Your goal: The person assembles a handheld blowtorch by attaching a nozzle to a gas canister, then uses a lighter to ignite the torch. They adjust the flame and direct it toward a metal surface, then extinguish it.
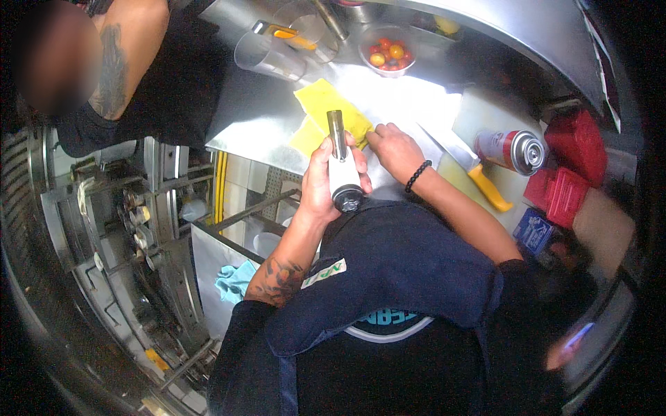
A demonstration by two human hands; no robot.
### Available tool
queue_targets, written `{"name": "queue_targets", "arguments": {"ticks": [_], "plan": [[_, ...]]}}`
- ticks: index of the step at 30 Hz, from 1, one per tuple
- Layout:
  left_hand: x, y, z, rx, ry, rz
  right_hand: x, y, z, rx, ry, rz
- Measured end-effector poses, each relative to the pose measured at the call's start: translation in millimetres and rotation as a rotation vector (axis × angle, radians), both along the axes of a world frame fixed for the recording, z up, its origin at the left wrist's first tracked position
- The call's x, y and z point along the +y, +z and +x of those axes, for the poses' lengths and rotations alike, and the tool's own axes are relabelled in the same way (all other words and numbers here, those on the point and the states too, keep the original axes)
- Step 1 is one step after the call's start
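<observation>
Torch (343, 172): smooth white body, slim shiny metal tube, round black knob at the near end. Held before the apron (409, 239), near the counter's edge, tube pointing away from the body. Left hand (320, 182) wrapped round it, grasping. Right hand (399, 154): fingers curled against a soft, creased yellow cloth (325, 109); pinching or only touching, cannot tell. Cloth on glossy steel counter (260, 126). Rightward: yellow-handled knife (480, 182), cylindrical metal can (510, 150) lying tipped. Beyond: clear bowl of round tomatoes (393, 53).
</observation>
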State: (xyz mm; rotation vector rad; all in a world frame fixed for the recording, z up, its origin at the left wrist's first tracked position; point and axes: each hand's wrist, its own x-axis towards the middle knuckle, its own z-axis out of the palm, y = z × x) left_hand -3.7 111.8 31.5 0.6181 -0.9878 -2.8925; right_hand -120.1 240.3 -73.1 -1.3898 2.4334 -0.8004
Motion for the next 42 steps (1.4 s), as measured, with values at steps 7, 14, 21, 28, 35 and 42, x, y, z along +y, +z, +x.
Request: {"name": "queue_targets", "arguments": {"ticks": [7, 14, 21, 28, 35, 42], "plan": [[3.5, 3.5, 3.7, 0.047, 0.002, -0.036, -3.7, 4.9, 7.0, -0.007, -0.087, -0.051], [6.6, 8.6, 1.6, 0.120, 0.005, -0.002, -6.3, 1.2, 2.5, -0.001, -0.047, -0.012], [6.3, 15.5, 4.3, 0.113, -0.011, -0.133, -0.3, -0.1, 1.0, -0.042, -0.105, -0.026], [4.5, 15.5, 6.4, 0.124, 0.035, -0.091, 19.4, 0.9, 3.1, -0.005, -0.090, 0.048], [4.1, 17.7, 5.7, 0.147, 0.020, -0.090, 24.8, 11.8, 4.3, 0.037, -0.102, 0.116], [6.8, 25.3, 4.8, 0.164, 0.005, -0.147, 33.1, -1.7, -7.3, 0.074, -0.150, 0.006]]}}
